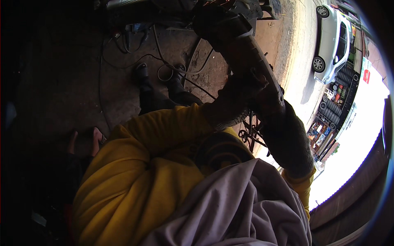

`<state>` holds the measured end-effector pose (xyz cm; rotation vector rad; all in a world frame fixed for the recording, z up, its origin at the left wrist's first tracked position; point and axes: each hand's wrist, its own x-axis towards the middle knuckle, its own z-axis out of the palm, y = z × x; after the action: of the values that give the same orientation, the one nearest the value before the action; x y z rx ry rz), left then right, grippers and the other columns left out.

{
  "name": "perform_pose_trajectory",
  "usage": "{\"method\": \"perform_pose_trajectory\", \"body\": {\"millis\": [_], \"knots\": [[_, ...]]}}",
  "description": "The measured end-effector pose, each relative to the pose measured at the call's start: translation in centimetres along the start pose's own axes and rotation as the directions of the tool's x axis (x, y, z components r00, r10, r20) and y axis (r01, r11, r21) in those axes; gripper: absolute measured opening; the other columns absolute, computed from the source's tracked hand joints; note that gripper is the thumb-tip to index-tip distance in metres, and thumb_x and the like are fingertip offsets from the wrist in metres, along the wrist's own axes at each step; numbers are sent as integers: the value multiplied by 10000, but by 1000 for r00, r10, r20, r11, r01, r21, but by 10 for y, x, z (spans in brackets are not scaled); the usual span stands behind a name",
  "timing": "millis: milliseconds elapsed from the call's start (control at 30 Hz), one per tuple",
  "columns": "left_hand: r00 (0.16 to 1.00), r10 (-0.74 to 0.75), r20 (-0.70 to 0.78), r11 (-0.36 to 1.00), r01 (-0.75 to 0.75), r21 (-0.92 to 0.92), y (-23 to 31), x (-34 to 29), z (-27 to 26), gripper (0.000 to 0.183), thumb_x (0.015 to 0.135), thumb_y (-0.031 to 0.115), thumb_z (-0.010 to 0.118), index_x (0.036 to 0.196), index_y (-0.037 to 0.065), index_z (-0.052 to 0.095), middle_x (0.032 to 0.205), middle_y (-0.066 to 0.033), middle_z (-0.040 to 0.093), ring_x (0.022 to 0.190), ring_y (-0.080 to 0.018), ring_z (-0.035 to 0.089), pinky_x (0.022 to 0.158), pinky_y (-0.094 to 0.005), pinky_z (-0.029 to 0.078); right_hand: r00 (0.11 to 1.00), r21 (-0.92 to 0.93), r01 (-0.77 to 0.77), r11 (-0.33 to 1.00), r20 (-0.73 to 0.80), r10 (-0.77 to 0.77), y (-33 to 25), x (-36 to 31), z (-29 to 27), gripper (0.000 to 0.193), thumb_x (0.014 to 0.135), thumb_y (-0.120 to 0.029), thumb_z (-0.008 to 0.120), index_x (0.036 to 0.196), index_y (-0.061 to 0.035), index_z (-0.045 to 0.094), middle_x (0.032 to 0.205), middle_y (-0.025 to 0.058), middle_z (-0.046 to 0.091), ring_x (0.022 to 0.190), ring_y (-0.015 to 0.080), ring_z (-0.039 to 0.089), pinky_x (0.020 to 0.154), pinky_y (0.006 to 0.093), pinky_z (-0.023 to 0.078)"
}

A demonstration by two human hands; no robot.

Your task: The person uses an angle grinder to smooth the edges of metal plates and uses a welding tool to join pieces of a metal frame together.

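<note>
The long, dark tool, which looks like an angle grinder [246,49], slants from the top middle of the frame down to the right of the middle. Its fat head is at the top, near thin orange streaks [221,3] that look like sparks. It is probably heavy and hard, and does not bend. The head end likely pulls down most, so two hands suit it. The good places to hold are the long middle and the back end, well away from the head. It may feel a bit slippery if dusty.

The left hand [234,96] is wrapped around the middle. The right hand [287,139], in a thick knitted glove, looks closed around the back end, but its fingers are hard to see in the dark.

I can't read any words on the tool. At the far right, a red patch [367,76] on something bright has pale marks, too small to read.

Further out, a pale hose [193,73] curls at the upper middle. At the upper right are a white car [328,45] and a row of tyres [331,111].
</note>
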<state>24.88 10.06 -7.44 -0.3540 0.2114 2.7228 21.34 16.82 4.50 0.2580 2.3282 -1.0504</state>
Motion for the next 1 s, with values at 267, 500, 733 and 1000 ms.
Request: {"method": "perform_pose_trajectory", "body": {"millis": [267, 500, 733, 1000], "knots": [[988, 140, 58, 884, -152, 443, -11, 7, -13, 302, 971, 58, 596, 1272, 71, 613, 1165, -135, 636, 999, -294, 643, 830, -400, 529, 999, -140, -44, 989, -23, 42, -13, -18, -6, 392, 963, -208, 642, 1290, -5, 566, 1110, 123, 675, 998, 235, 657, 844, 335, 525], [990, -136, 25, 985, 138, -105, 19, -2, 8, 356, 948, 41, 626, 1302, 66, 602, 1173, -140, 646, 1010, -309, 649, 834, -398, 533, 996, -244, -84, 966, -58, 72, -28, -40, -12, 394, 958, -204, 646, 1289, -6, 566, 1108, 128, 676, 999, 242, 659, 844, 340, 526], [994, -103, -33, 980, 95, -177, 14, -5, 4, 255, 985, 138, 642, 1226, 54, 638, 1091, -72, 668, 959, -166, 648, 816, -323, 542, 997, -279, -64, 958, -60, 49, -24, -38, -5, 395, 952, -200, 650, 1288, -8, 566, 1107, 132, 678, 999, 250, 660, 845, 346, 528], [993, -118, 3, 986, 118, -121, 23, -12, 13, 203, 1004, 110, 607, 1194, 48, 642, 1098, -37, 651, 1014, -127, 626, 892, -305, 529, 997, -276, -50, 960, -62, 34, -20, -46, -6, 398, 946, -196, 654, 1286, -9, 566, 1105, 137, 679, 1000, 258, 662, 845, 352, 529]]}}
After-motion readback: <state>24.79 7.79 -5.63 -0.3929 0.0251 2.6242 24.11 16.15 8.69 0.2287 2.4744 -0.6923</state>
